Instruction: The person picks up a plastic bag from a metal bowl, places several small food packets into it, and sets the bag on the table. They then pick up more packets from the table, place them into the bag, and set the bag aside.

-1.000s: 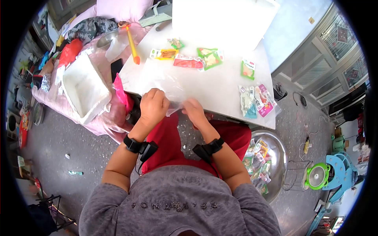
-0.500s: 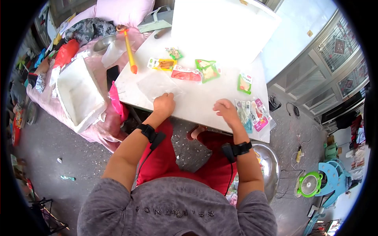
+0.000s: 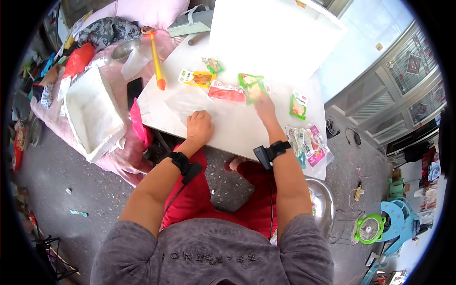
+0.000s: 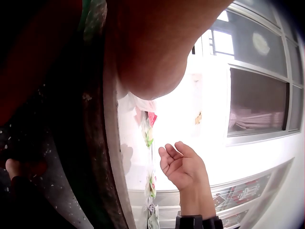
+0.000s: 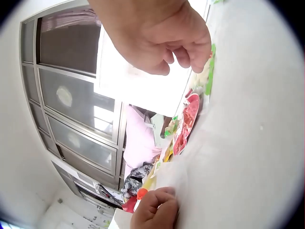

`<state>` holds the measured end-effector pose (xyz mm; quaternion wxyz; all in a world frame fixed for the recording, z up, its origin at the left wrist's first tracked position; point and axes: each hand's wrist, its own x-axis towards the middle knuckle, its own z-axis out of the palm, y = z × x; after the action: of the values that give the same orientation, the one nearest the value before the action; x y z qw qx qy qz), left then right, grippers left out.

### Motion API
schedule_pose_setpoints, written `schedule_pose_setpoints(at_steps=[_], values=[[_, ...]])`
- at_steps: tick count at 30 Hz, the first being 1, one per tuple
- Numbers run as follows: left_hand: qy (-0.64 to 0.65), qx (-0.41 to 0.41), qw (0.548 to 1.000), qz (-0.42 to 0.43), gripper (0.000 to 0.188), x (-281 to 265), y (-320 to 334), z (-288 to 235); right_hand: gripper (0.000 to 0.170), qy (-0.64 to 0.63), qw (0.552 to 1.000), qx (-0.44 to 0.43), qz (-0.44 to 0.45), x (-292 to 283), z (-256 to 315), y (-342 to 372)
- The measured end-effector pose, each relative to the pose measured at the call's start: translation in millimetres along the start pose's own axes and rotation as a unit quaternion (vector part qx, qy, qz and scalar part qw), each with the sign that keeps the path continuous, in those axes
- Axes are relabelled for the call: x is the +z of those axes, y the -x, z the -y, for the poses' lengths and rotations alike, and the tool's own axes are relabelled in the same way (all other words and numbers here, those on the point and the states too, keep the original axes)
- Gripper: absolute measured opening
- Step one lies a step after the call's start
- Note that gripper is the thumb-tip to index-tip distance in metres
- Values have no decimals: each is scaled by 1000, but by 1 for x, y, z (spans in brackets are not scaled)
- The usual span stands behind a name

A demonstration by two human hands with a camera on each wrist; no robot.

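My left hand (image 3: 199, 128) rests at the table's near edge, with curled fingers pinching the edge of a clear plastic bag (image 3: 183, 105) that lies flat. In the right wrist view the same hand (image 5: 157, 210) has its thumb against its fingers. My right hand (image 3: 266, 110) reaches over the table, fingertips right at a green-edged food packet (image 3: 251, 84). Its fingers are loosely bent in the right wrist view. Left of that packet lie a red-and-white packet (image 3: 227, 91), a yellow one (image 3: 202, 79) and a small green one (image 3: 212, 64).
More packets lie at the table's right side, a green one (image 3: 298, 105) and a pink-purple one (image 3: 316, 147). A white foam box (image 3: 275, 38) stands at the back. Another foam container (image 3: 95, 114) sits on the bed, left. A metal basin (image 3: 325, 199) is below right.
My hands have parted from over the bag's near edge. The right swung right, then forward to the green-edged packet; the left stayed with the bag, which now lies flat on the table.
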<state>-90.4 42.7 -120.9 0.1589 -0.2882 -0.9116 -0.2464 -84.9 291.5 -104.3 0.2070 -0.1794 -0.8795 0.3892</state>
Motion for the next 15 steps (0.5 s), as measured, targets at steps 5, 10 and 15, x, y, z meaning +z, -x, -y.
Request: schedule_pose_setpoints(at_steps=[5, 10, 15], values=[[-3, -11, 1000, 14, 17, -2, 0, -2, 25, 127, 991, 44, -16, 49, 15, -11], [-17, -20, 999, 22, 18, 0, 0, -2, 32, 165, 986, 27, 11, 64, 27, -14], [-16, -12, 1000, 23, 18, -3, 0, -3, 37, 92, 994, 52, 13, 63, 37, -6]])
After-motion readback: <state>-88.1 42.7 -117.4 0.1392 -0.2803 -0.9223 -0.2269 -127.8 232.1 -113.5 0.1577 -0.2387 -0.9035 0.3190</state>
